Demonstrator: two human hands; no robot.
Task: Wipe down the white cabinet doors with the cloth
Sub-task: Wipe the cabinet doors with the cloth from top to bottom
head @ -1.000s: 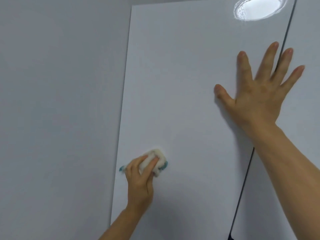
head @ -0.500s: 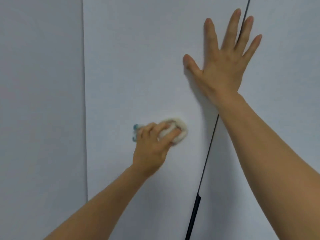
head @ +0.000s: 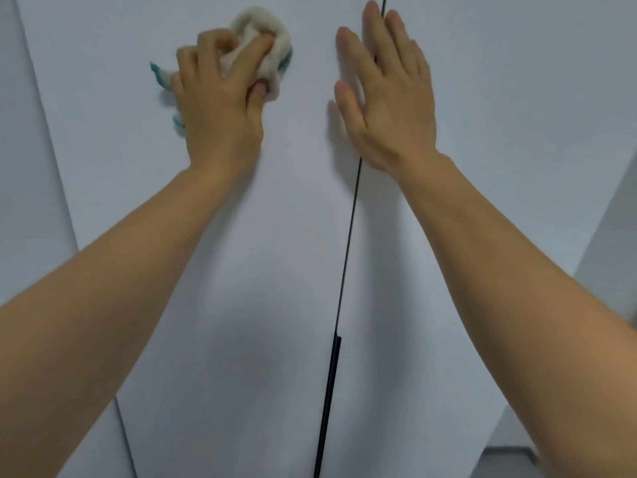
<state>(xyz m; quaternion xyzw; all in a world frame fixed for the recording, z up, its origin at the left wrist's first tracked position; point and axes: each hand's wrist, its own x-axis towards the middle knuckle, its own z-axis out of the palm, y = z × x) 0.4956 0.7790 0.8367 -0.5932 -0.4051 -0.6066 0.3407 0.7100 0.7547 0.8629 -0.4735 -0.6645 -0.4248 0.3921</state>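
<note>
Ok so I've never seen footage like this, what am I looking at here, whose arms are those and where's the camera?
There is no machine. A person wears a camera on the head, so you see their own two bare arms reaching forward. In front are two white cabinet doors, the left door and the right door, split by a thin dark gap. The left hand grips a bunched white cloth with teal trim against the left door. The right hand lies flat, fingers straight, across the gap.
</note>
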